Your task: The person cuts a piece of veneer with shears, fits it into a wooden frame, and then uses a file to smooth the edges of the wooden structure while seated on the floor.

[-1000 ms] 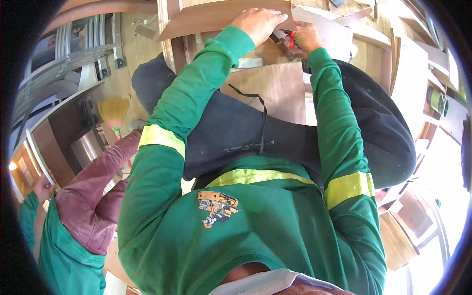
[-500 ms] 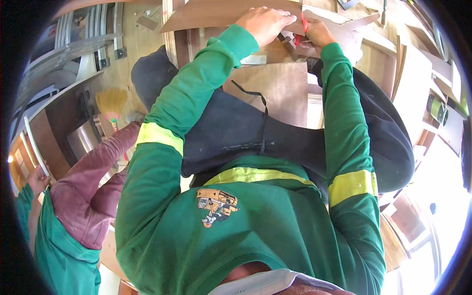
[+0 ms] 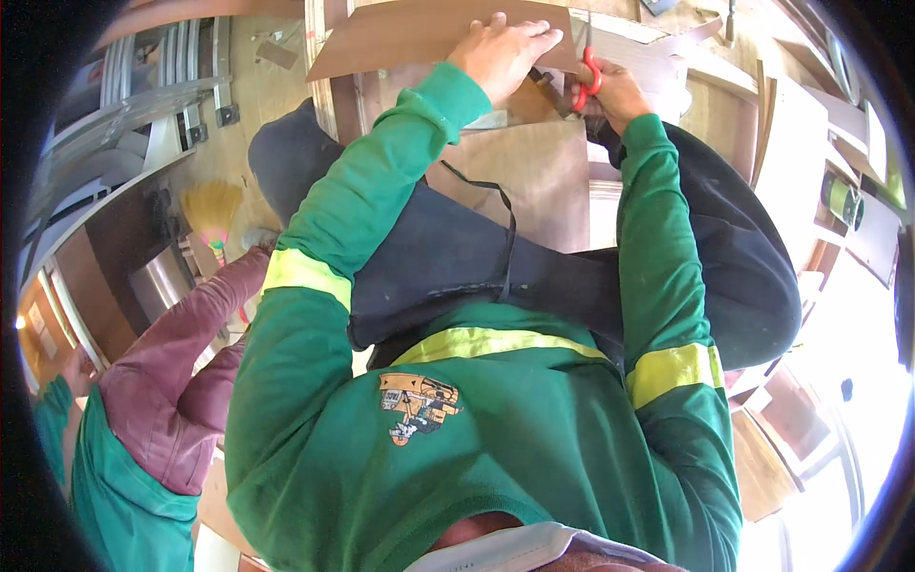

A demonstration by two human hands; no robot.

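My left hand [image 3: 503,55] lies on a thin brown sheet [image 3: 400,38] at the top of the view, its fingers stretched out and partly spread. To its right, my right hand [image 3: 615,95] is closed around the red handles of a pair of scissors [image 3: 590,78]. Their blades point away from me, just beyond the sheet's right edge. Below the sheet, a dark tool with a brown part [image 3: 551,92] shows partly between my hands; its kind is unclear. A brown board [image 3: 529,181] lies between my bent legs.
A co-worker in a green top and maroon trousers [image 3: 157,381] is at the left. Beside that person stands a yellow broom [image 3: 213,212]. Metal frames [image 3: 181,67] are at the upper left. Panels [image 3: 796,143] and a green roll [image 3: 843,202] are at the right.
My right hand has drawn slightly toward me with the scissors, whose handles and blades show more. My left hand has shifted a little left on the sheet, its fingers more spread.
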